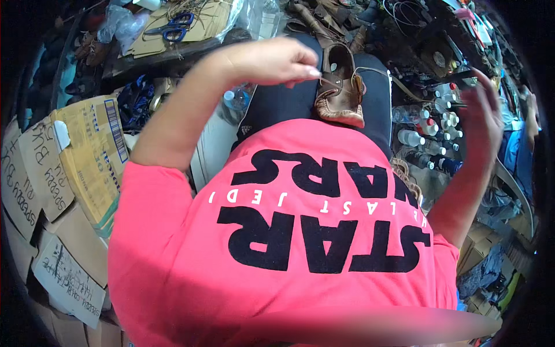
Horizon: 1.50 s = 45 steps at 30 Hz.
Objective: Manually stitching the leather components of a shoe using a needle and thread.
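A brown leather moccasin-style shoe (342,103) rests upright between my thighs, its puckered toe toward me. Over the left thigh, my left hand (282,62) is closed in a pinch, just left of the shoe. A thin light-coloured cord (374,70) runs through the leather; one end leads to the left fingertips and the other stretches off to the right. Raised far out to the right, my right hand (484,113) is closed at the cord's other side, its fingers partly blurred and in shadow.
Blue-handled scissors (176,28) lie on cardboard sheets at the back left. Several plastic bottles (411,137) stand right of my legs. Cardboard boxes (87,156) are stacked at the left. Leather scraps (341,17) and tools clutter the far side.
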{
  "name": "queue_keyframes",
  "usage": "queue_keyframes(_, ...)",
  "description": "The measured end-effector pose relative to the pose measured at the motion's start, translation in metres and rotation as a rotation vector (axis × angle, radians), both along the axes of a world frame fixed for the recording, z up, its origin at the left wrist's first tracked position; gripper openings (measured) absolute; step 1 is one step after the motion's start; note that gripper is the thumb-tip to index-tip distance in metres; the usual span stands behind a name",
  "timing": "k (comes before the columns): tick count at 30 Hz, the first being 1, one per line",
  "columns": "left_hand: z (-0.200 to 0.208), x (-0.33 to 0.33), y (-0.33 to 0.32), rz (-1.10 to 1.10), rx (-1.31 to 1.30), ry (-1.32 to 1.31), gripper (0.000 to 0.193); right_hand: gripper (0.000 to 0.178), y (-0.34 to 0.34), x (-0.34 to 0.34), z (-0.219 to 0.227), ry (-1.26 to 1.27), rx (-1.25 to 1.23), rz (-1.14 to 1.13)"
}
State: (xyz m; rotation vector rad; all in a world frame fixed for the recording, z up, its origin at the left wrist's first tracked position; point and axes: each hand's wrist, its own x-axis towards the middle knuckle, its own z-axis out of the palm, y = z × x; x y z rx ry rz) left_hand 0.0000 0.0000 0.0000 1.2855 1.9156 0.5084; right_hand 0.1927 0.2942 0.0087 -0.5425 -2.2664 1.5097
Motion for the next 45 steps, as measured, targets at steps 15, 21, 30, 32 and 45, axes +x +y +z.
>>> queue_keyframes(15, 0.081, 0.015, 0.027, -0.034, 0.698, -0.155, 0.011, 0.01, -0.064, 0.009, 0.051, -0.225, 1.007, 0.544)
queue_keyframes(21, 0.014, 0.03, 0.089, -0.052, 0.871, -0.098, 0.023, 0.022, -0.067, -0.002, 0.013, 0.289, 1.298, 0.252)
queue_keyframes(30, -0.018, -0.034, 0.03, 0.082, 0.692, 0.296, 0.009, 0.012, -0.06, 0.01, -0.033, 0.331, -0.034, 0.188)
queue_keyframes(32, -0.027, -0.076, -0.026, 0.289, 0.412, 0.41, 0.012, 0.021, -0.035, 0.026, -0.042, 0.422, -0.499, 0.333)
queue_keyframes(45, -0.084, -0.021, -0.069, 0.413, 0.379, 0.586, 0.032, 0.042, 0.01, 0.083, -0.092, -0.432, 0.125, 0.152)
